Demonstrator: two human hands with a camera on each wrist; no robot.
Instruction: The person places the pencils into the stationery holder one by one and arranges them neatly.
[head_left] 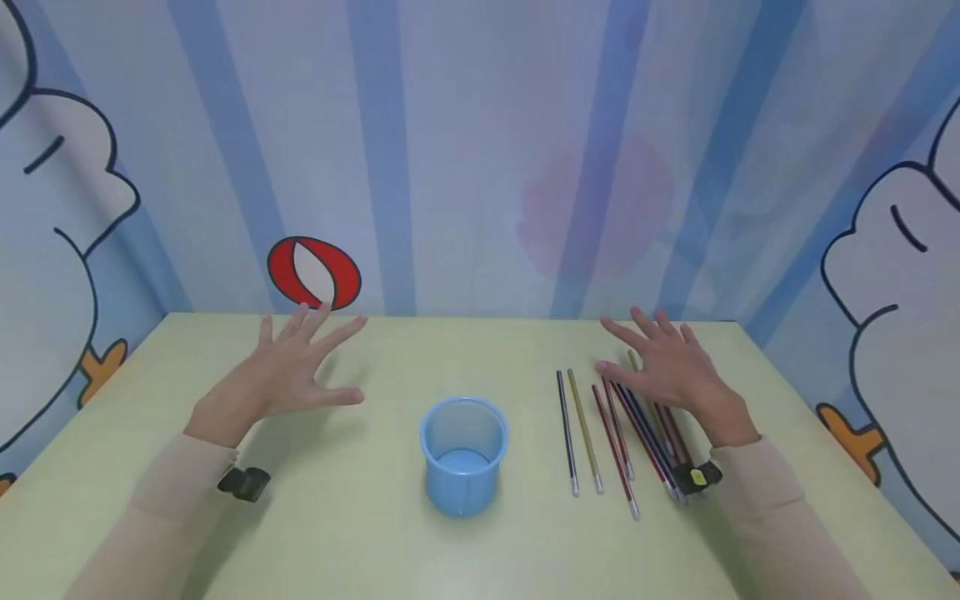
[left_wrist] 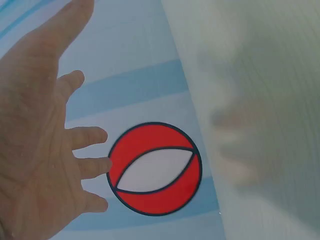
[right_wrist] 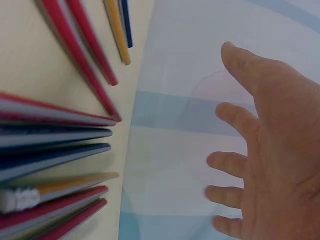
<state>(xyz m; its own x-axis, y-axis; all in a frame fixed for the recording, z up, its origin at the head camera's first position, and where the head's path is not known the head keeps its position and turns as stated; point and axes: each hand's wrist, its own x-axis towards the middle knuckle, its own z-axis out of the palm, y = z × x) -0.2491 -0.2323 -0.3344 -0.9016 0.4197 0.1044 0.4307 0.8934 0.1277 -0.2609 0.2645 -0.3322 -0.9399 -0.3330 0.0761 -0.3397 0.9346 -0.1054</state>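
Observation:
Fingers spread wide, my left hand [head_left: 288, 371] hovers over the left part of the table and holds nothing. My right hand [head_left: 671, 367], also with spread fingers and holding nothing, is above a loose group of pencils. Between the hands, nearer the front, a blue plastic cup [head_left: 462, 458] stands upright with its open top showing a bare inside. Right of the cup lie a dark blue pencil [head_left: 567, 433], a yellow pencil [head_left: 585, 432] and several red and blue ones. The right wrist view shows the red pencils [right_wrist: 80, 60] close up; my right hand partly covers the group in the head view.
The pale yellow table [head_left: 360, 533] ends at a striped blue curtain [head_left: 472, 167] behind it. A red and white ball [head_left: 347, 275] is printed on that backdrop, with white cartoon figures at both sides. Each wrist wears a small black device.

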